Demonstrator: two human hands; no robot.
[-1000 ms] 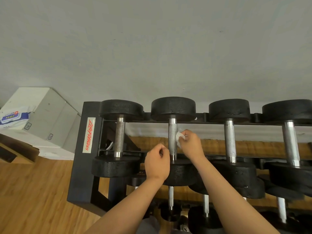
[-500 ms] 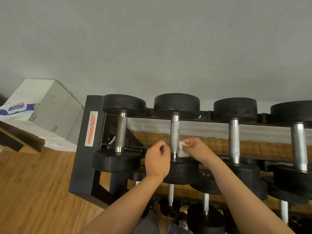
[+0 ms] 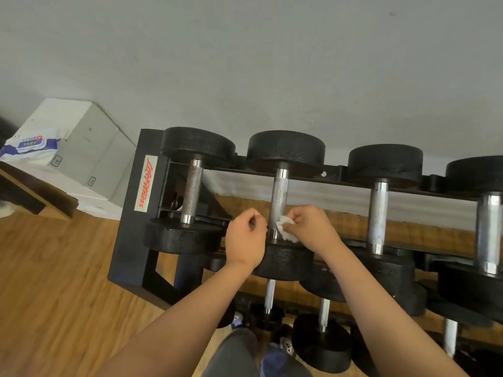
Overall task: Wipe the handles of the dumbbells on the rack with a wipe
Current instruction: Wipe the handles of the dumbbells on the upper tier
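A black rack [image 3: 136, 235] carries several black dumbbells with knurled steel handles on its top row. My right hand [image 3: 313, 229] pinches a crumpled white wipe [image 3: 285, 228] against the near end of the second dumbbell's handle [image 3: 279, 197]. My left hand [image 3: 245, 240] sits just left of that handle with its fingers curled, and whether they hold anything does not show. The first dumbbell's handle [image 3: 192, 194] is to the left, the third handle [image 3: 377, 216] and fourth handle [image 3: 488, 229] to the right.
Lower rack rows hold smaller dumbbells [image 3: 322, 338]. A white box [image 3: 81, 148] with a pack of wipes [image 3: 30, 146] on it stands at the left against the grey wall. The floor [image 3: 54, 295] is wood. My legs and shoes show at the bottom.
My right hand has slid the wipe down the second handle from its middle to its near end. My left hand has stayed beside the handle. The view has tilted slightly.
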